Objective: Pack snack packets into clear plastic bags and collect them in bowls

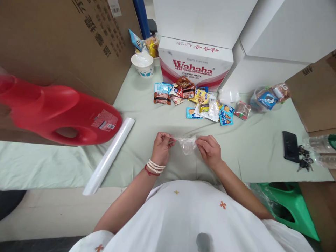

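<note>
A small clear plastic bag (188, 145) is stretched between my two hands, above the front part of the cloth-covered table. My left hand (162, 147), with beaded bracelets at the wrist, pinches the bag's left edge. On the other side, the fingertips of my right hand (210, 150) grip its right edge. The bag sags in the middle and looks empty. Beyond my hands lies a pile of small wrapped snacks (183, 91), with light-blue packets (226, 114) and a reddish packet (242, 110) at its right.
A red jug (86, 115) and a white plastic roll (110, 155) lie at the left. At the back stand a paper cup (143, 64) and a Wahaha carton (195, 66). Rightward are a filled snack tub (262, 99), a phone (290, 146), keys (305, 162) and bottles (320, 144).
</note>
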`<move>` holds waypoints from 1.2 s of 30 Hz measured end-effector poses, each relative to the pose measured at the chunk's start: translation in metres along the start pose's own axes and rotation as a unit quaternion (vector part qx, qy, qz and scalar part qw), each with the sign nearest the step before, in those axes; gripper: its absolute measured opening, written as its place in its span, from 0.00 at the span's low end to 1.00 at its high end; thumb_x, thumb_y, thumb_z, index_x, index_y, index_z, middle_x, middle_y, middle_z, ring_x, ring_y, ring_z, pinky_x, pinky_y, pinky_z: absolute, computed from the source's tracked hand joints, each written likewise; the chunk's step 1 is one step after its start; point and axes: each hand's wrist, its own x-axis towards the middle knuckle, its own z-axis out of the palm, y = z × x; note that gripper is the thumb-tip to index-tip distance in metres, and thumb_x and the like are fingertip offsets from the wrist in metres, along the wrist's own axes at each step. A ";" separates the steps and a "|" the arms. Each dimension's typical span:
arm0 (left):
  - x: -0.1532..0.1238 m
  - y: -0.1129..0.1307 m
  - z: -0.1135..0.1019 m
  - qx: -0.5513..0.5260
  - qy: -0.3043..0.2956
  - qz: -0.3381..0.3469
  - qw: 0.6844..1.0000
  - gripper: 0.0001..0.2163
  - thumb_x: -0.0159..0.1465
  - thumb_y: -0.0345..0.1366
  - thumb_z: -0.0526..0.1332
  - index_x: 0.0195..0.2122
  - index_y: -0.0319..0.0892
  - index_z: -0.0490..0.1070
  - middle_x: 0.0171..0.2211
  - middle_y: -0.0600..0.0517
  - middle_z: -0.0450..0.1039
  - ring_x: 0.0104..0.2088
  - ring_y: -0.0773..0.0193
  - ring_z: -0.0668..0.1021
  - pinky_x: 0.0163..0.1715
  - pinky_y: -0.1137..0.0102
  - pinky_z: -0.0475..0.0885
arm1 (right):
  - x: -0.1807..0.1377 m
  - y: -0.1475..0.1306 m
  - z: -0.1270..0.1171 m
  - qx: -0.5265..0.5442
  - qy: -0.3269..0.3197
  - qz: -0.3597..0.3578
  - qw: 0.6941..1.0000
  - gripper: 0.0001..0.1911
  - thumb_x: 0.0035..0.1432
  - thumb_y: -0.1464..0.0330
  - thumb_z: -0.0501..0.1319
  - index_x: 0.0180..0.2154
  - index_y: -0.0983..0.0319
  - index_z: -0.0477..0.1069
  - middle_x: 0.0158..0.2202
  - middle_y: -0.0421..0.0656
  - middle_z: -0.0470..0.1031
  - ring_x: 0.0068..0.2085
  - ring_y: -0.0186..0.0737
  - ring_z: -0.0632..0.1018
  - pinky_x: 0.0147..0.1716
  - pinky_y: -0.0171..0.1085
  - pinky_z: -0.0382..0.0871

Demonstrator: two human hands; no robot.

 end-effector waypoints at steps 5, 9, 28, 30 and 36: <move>-0.008 0.000 -0.011 -0.117 -0.023 -0.030 0.992 0.15 0.58 0.38 0.72 0.33 0.44 0.63 0.37 0.53 0.79 0.37 0.65 0.82 0.40 0.65 0.79 | -0.025 -0.017 -0.016 -0.006 -0.006 -0.023 1.000 0.14 0.65 0.78 0.60 0.47 0.57 0.75 0.39 0.47 0.79 0.35 0.41 0.74 0.34 0.39 0.69; -0.010 0.000 -0.027 -0.175 -0.026 -0.038 0.984 0.11 0.61 0.33 0.70 0.31 0.43 0.66 0.36 0.51 0.79 0.40 0.63 0.82 0.43 0.66 0.80 | -0.055 -0.030 -0.024 -0.008 -0.032 -0.026 0.999 0.16 0.65 0.79 0.60 0.49 0.57 0.75 0.40 0.47 0.80 0.35 0.40 0.74 0.34 0.38 0.70; -0.040 0.013 -0.014 0.241 -0.247 0.053 0.937 0.32 0.44 0.40 0.79 0.53 0.49 0.78 0.40 0.51 0.66 0.30 0.67 0.66 0.34 0.69 0.69 | -0.018 0.026 -0.069 -0.218 0.071 0.123 0.966 0.13 0.70 0.63 0.55 0.39 0.55 0.79 0.39 0.46 0.78 0.39 0.45 0.76 0.44 0.47 0.73; -0.037 0.008 -0.013 0.308 -0.244 0.105 0.913 0.21 0.49 0.40 0.76 0.45 0.47 0.82 0.36 0.52 0.66 0.30 0.66 0.66 0.34 0.68 0.68 | -0.007 0.033 -0.064 -0.196 0.058 0.124 0.971 0.14 0.70 0.62 0.54 0.40 0.55 0.79 0.41 0.47 0.78 0.41 0.46 0.76 0.45 0.48 0.73; -0.036 -0.011 -0.016 0.283 -0.102 0.142 0.943 0.10 0.66 0.44 0.63 0.34 0.44 0.76 0.26 0.55 0.66 0.27 0.66 0.65 0.31 0.70 0.62 | -0.019 0.017 -0.035 0.001 0.125 0.302 0.945 0.18 0.70 0.54 0.55 0.52 0.57 0.72 0.50 0.50 0.74 0.41 0.43 0.79 0.37 0.43 0.78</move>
